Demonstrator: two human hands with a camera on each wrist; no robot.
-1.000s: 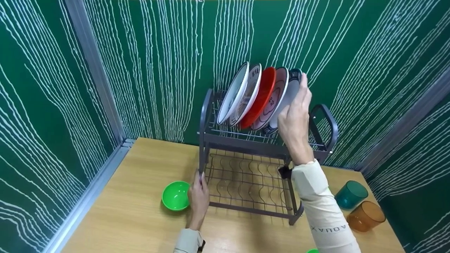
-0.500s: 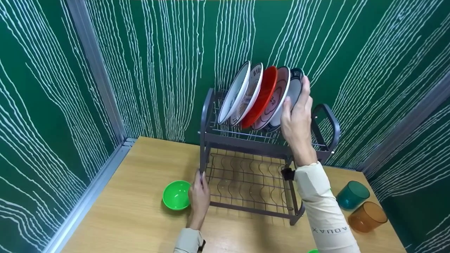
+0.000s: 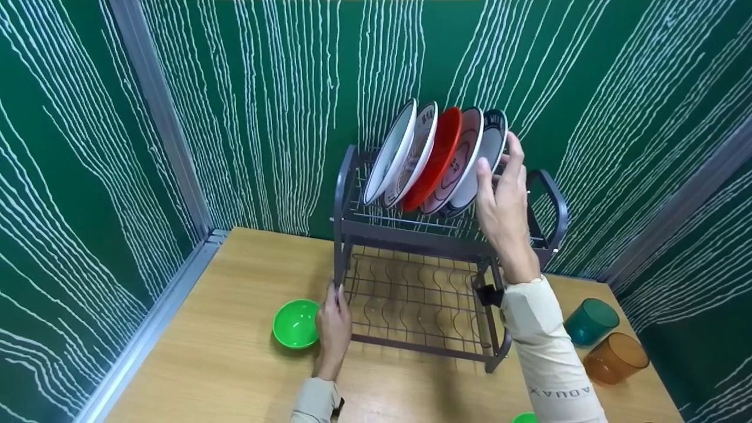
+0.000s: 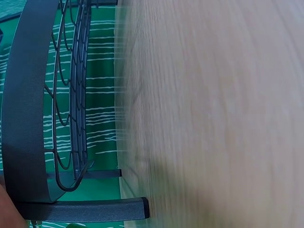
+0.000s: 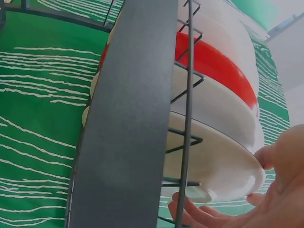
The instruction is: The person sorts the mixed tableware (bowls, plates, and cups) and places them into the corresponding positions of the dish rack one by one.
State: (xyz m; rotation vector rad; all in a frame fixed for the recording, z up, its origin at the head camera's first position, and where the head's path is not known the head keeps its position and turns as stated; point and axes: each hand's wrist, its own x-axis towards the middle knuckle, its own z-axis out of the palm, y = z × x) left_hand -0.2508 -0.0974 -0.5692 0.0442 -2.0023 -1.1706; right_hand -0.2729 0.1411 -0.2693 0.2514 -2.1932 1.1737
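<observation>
My left hand (image 3: pixel 333 324) grips the front left leg of a dark two-tier dish rack (image 3: pixel 411 235); only a bit of that hand shows at the left wrist view's lower left corner. Up on the top tier, my right hand (image 3: pixel 504 205) straddles the rim of the rightmost plate (image 3: pixel 492 147), white with a dark patterned border. Its thumb overlaps the plate's face, and the fingers reach behind. In the right wrist view the thumb (image 5: pixel 267 156) meets the rim while fingertips lie by the underside. A red plate (image 3: pixel 435 164) and several white ones lean left of it.
Beside my left hand a green bowl (image 3: pixel 295 323) stands on the wooden table (image 3: pixel 235 352). A teal cup (image 3: pixel 591 322) and an orange cup (image 3: pixel 615 358) stand at the right. Part of another green item (image 3: pixel 524 418) shows at the bottom edge. Green walls (image 3: pixel 282 117) enclose the table.
My right hand has shifted slightly right along the rim, its thumb rising higher over the plate's face. The left hand keeps its hold on the rack leg.
</observation>
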